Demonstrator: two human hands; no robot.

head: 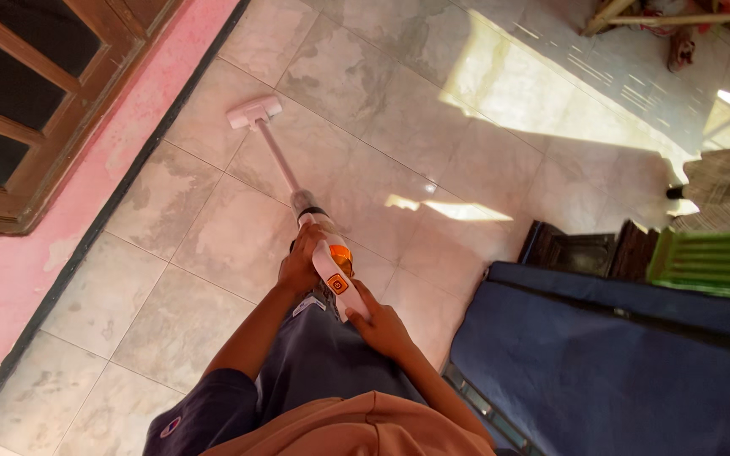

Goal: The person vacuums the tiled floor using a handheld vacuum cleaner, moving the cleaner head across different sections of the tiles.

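Both hands grip a white stick vacuum (pixel 314 224) near the middle of the frame. The left hand (pixel 299 262) wraps the body by the clear orange dust cup (pixel 340 256), whose contents look too small to tell. The right hand (pixel 379 325) closes on the handle end. Its floor head (pixel 253 111) rests on pale tiles (pixel 213 236) at upper left; a blue cushion (pixel 618 363) fills the lower right.

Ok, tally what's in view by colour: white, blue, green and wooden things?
White: 1, the stick vacuum, held by the left hand and right hand
Blue: 1, the cushion
Green: 1, the slatted crate
Wooden: 1, the window frame
Total: 4
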